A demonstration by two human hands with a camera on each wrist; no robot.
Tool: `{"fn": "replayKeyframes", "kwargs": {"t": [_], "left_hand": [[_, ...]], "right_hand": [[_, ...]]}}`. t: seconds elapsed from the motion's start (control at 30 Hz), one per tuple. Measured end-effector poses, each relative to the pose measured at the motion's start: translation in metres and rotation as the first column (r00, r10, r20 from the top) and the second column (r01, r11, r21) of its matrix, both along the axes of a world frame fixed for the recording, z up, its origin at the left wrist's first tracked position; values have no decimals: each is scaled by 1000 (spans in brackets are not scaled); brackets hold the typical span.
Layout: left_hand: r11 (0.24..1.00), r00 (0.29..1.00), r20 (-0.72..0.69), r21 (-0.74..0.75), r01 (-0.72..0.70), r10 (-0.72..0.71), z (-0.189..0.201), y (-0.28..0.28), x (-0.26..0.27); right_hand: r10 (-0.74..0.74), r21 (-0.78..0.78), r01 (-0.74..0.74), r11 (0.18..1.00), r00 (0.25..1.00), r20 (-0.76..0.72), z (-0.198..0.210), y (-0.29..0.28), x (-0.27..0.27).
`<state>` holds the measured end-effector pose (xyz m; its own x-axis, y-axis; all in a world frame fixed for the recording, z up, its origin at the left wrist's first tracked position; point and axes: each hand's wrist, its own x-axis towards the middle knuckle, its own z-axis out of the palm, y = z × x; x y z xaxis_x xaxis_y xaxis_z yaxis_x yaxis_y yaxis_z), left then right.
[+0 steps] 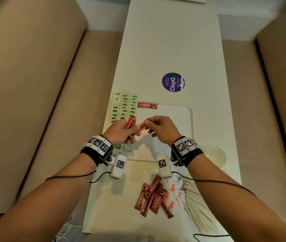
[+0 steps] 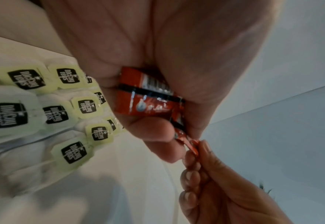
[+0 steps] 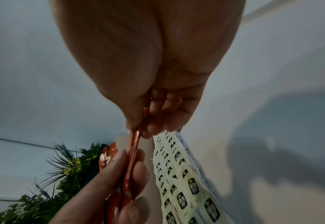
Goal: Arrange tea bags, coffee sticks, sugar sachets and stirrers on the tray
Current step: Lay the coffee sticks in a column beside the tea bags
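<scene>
While the left hand [image 1: 119, 131] holds a small bunch of coffee sticks [image 1: 130, 122], the right hand [image 1: 161, 127] pinches the end of one stick [image 1: 141, 127] and should draw it straight out, keeping the others clamped. One stick [image 1: 147, 105] already lies at the tray's [image 1: 189, 119] 12 o'clock edge; tea bags [image 1: 124, 105] line its 9 o'clock side. Open room lies toward 3 o'clock. More sticks, sugar sachets [image 1: 172, 193] and stirrers [image 1: 198, 203] wait at 6 o'clock.
</scene>
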<state>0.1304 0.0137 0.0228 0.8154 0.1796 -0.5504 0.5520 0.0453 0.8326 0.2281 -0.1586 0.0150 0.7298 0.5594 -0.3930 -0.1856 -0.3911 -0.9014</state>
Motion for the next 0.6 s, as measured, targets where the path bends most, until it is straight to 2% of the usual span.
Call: {"fn": "replayKeyframes", "kwargs": {"t": [0.13,0.33,0.47,0.6], "left_hand": [[999,999,-17,-19,-34,33,-1,-1,-12],[999,999,10,-16,-52,52,-3,-1,-22],[997,994,76,11,-82,81,0,0,-20],[990,986,86,5,-142,141,3,-1,-16]], "right_hand": [[-31,16,31,999,999,10,7,-8,-4],[15,109,-5,994,996,-88,15,-17,-14],[-29,86,32,996,999,-37,11,-21,-16],[-87,64,90,994,995,-46,8,-21,-15]]}}
